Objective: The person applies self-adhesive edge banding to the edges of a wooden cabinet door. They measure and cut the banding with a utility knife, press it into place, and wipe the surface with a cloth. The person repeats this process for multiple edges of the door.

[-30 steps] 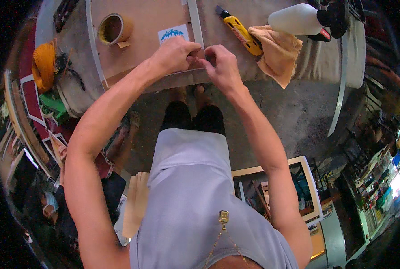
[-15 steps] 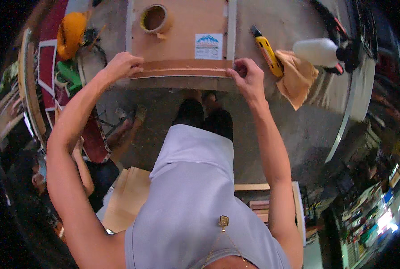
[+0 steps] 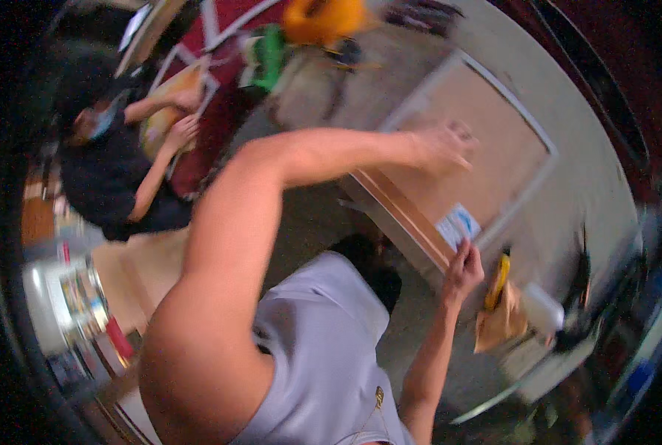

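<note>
A framed brown board (image 3: 494, 126) with a pale border lies angled on the grey surface. A brown strip (image 3: 405, 208) runs along its near edge, beside a white-and-blue label (image 3: 455, 221). My left hand (image 3: 442, 148), smeared by motion, is over the board, its fingers unclear; whatever is under it is hidden. My right hand (image 3: 464, 271) is closed at the right end of the strip, by the label; what it grips is too blurred to make out. A yellow box cutter (image 3: 501, 274) lies right of it.
A tan cloth (image 3: 498, 322) and white bottle (image 3: 542, 308) sit at the right. Orange (image 3: 320, 18) and green (image 3: 270, 58) objects lie at the top. A masked co-worker (image 3: 116, 174) at left holds a framed piece, near brown sheets (image 3: 134, 271).
The view has swung sharply left, bringing the co-worker into fuller view. My left hand has moved from the board's left end to over its middle. The tape roll is no longer distinguishable.
</note>
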The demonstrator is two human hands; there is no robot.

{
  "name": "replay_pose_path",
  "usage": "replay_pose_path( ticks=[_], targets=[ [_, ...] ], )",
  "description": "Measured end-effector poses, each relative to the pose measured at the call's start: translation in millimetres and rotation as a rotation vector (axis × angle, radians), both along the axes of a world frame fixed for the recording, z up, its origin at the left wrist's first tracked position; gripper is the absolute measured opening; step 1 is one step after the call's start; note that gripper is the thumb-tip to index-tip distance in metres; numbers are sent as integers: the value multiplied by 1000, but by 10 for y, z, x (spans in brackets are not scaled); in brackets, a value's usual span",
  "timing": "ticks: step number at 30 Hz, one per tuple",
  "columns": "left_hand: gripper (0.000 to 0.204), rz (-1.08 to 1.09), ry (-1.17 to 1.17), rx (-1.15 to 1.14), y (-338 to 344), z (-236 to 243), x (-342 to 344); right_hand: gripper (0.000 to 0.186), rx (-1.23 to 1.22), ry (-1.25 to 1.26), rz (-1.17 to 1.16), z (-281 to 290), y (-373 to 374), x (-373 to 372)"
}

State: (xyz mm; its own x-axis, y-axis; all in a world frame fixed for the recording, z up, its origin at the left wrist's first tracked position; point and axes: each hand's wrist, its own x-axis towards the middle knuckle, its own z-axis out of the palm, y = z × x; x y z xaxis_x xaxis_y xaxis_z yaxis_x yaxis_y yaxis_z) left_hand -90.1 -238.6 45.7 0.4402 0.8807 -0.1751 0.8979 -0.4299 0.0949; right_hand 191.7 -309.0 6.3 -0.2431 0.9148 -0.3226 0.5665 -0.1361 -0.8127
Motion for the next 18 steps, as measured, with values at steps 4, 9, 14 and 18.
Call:
replay_pose_path(
  ticks=[4,9,14,18],
  targets=[
    [47,721,-1152,-514,-204,483,271,28,464,285,97,417,134,-640],
    [27,965,-1382,-241,-587,132,408,38,208,556,346,395,54,-466],
    [20,940,-1478,-25,-796,556,347,43,-291,609,395,828,75,-520],
    [5,644,-1194,317,-697,812,194,30,-276,610,383,885,185,-700]
  ],
)
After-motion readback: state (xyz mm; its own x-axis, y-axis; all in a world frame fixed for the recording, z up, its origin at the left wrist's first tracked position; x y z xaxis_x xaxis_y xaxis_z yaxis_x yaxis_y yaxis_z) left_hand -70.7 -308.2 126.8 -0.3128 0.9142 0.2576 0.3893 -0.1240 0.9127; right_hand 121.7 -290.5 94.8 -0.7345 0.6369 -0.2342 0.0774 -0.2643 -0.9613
